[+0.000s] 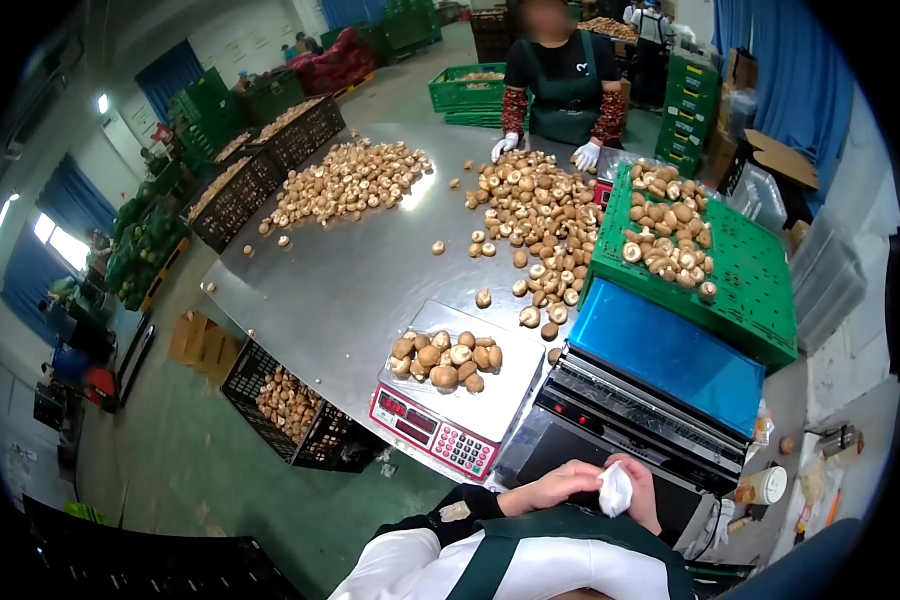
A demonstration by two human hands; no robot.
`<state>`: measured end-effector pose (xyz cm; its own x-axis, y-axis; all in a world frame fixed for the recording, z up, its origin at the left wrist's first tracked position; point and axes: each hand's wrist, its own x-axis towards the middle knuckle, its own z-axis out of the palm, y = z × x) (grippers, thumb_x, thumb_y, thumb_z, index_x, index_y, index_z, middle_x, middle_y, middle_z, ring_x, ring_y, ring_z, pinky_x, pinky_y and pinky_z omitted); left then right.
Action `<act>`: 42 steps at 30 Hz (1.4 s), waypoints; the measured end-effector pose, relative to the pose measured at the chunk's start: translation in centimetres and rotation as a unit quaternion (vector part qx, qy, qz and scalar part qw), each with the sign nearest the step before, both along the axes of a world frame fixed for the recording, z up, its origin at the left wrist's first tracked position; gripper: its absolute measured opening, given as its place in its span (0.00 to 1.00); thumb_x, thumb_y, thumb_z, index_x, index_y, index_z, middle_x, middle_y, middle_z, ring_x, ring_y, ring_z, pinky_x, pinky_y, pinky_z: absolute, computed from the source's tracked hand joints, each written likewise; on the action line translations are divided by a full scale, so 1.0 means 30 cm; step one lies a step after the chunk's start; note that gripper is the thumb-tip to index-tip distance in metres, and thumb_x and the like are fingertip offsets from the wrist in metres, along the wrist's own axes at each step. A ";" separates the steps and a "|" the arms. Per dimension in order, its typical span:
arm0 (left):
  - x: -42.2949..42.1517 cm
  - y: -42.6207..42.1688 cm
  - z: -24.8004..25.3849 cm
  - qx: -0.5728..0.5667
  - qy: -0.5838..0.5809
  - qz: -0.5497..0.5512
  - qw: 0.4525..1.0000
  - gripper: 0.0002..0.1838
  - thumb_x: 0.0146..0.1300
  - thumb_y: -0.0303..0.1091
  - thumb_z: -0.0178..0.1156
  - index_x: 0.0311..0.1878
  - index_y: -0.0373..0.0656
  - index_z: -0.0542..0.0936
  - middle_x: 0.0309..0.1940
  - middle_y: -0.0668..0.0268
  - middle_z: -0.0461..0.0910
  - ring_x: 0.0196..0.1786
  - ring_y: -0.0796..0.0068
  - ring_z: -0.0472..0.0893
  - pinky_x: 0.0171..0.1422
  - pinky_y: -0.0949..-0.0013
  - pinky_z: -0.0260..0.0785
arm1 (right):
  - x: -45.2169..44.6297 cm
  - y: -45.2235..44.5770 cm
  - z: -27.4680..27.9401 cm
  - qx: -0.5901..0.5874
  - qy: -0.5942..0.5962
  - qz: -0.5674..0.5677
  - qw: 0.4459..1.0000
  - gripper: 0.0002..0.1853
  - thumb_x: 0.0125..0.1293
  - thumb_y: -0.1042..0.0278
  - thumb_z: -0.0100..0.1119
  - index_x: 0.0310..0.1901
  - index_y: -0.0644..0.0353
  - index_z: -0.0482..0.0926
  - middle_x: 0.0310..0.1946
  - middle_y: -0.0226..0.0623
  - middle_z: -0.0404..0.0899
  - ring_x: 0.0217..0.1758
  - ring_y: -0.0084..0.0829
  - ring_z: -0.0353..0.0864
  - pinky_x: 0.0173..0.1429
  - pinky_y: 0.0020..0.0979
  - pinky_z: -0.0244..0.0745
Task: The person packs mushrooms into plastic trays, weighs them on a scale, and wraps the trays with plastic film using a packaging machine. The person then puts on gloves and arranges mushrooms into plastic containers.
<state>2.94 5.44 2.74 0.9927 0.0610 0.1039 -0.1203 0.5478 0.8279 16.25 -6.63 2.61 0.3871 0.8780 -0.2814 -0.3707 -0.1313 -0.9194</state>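
A crumpled white glove (615,489) is bunched between my two hands, low in the view; its exact shape is partly hidden. My left hand (558,486) pinches its left side with bare fingers. Around the other side curls my right hand (644,497), also bare. Just ahead of my hands is a black sealing machine with a blue top (660,355). To the left of it stands a digital scale (435,432) with red display and keypad, bearing a clear tray of shiitake mushrooms (446,360).
Loose mushrooms (540,215) and another heap (350,180) cover parts of the steel table (340,290). Packed trays sit on an upturned green crate (740,270). A black crate (288,405) stands below left. Across the table is a co-worker (560,85) in white gloves. A cup (762,486) stands right.
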 end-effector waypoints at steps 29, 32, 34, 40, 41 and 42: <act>-0.110 0.131 0.006 0.110 0.143 0.167 0.969 0.31 0.60 0.28 0.55 0.66 0.45 0.55 0.58 0.61 0.65 0.52 0.74 0.71 0.55 0.71 0.65 | 0.051 0.013 0.252 -0.010 -0.016 0.077 0.997 0.19 0.60 0.73 0.50 0.54 0.62 0.64 0.29 0.30 0.72 0.18 0.14 0.66 0.19 0.16 0.60; -0.052 0.101 0.083 0.102 0.051 0.077 0.991 0.39 0.58 0.27 0.57 0.69 0.47 0.47 0.66 0.58 0.53 0.61 0.67 0.65 0.64 0.66 0.57 | 0.056 0.017 0.268 0.013 0.039 0.104 0.994 0.19 0.63 0.75 0.46 0.56 0.60 0.61 0.27 0.30 0.72 0.16 0.14 0.64 0.19 0.16 0.59; -0.035 0.086 0.095 0.024 0.010 0.079 0.997 0.31 0.59 0.27 0.55 0.65 0.42 0.55 0.65 0.57 0.54 0.63 0.65 0.63 0.65 0.66 0.55 | 0.065 0.016 0.256 -0.004 0.073 0.055 0.996 0.18 0.63 0.74 0.46 0.55 0.61 0.62 0.26 0.30 0.71 0.16 0.15 0.64 0.18 0.16 0.59; -0.054 0.088 0.093 0.046 0.086 0.252 0.963 0.06 0.61 0.29 0.55 0.38 0.36 0.75 0.36 0.70 0.74 0.37 0.85 0.72 0.41 0.80 0.64 | 0.065 -0.006 0.184 0.006 0.050 0.050 0.997 0.18 0.63 0.73 0.49 0.54 0.62 0.61 0.29 0.33 0.71 0.17 0.16 0.65 0.20 0.17 0.62; -0.049 0.088 0.105 0.050 0.087 0.245 0.964 0.06 0.61 0.29 0.55 0.38 0.36 0.75 0.36 0.70 0.74 0.37 0.85 0.72 0.41 0.80 0.64 | 0.050 0.008 0.171 0.050 0.012 -0.014 0.999 0.20 0.61 0.74 0.52 0.54 0.63 0.60 0.35 0.35 0.71 0.21 0.16 0.67 0.24 0.17 0.65; -0.044 0.087 0.118 0.059 0.087 0.275 0.956 0.06 0.61 0.28 0.55 0.38 0.37 0.75 0.34 0.72 0.73 0.35 0.87 0.71 0.40 0.82 0.63 | 0.054 0.012 0.146 0.074 -0.124 -0.056 0.988 0.21 0.60 0.74 0.55 0.53 0.64 0.61 0.39 0.36 0.70 0.25 0.17 0.69 0.27 0.18 0.67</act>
